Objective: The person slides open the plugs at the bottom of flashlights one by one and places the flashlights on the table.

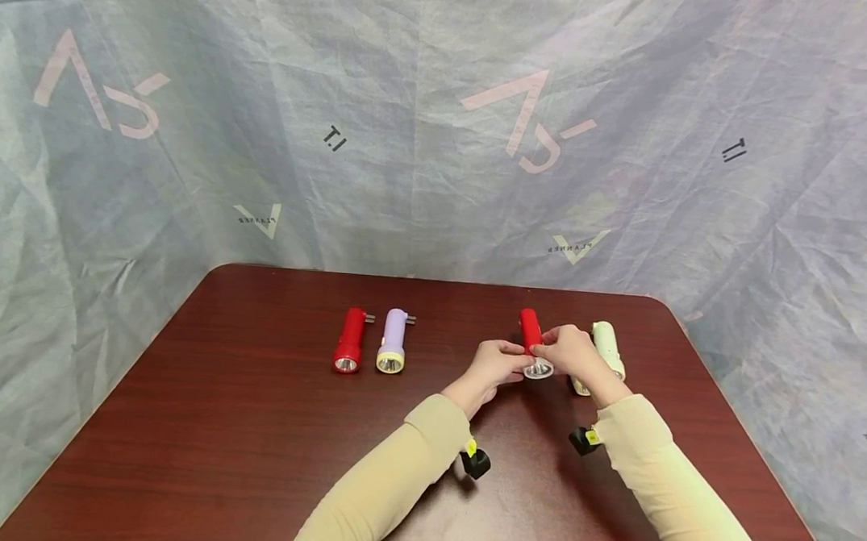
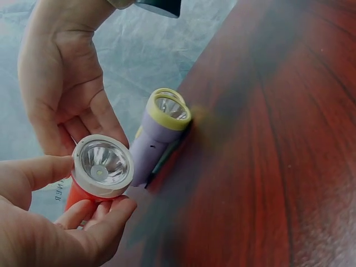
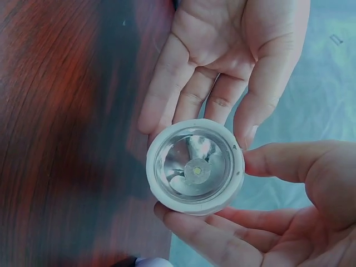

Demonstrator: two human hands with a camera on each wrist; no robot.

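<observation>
Both hands hold a red flashlight (image 1: 529, 327) with a white-rimmed head, its lens toward me. My left hand (image 1: 492, 365) grips it from the left; in the left wrist view the thumb lies on the rim (image 2: 103, 167) and the other fingers curl underneath. My right hand (image 1: 575, 352) is on the opposite side. In the right wrist view its thumb touches the rim and its fingers (image 3: 222, 236) wrap the far side. Much of the red body is hidden behind the head there. Beside my right wrist lies a pale green flashlight (image 1: 605, 339).
On the left lie a red flashlight (image 1: 351, 335) and a purple flashlight (image 1: 394, 330) with a yellow rim, prongs sticking out. Another purple flashlight (image 2: 149, 149), mostly behind my right arm in the head view, lies by the pale green one. A grey printed sheet (image 1: 410, 140) hangs behind the brown table (image 1: 216, 422).
</observation>
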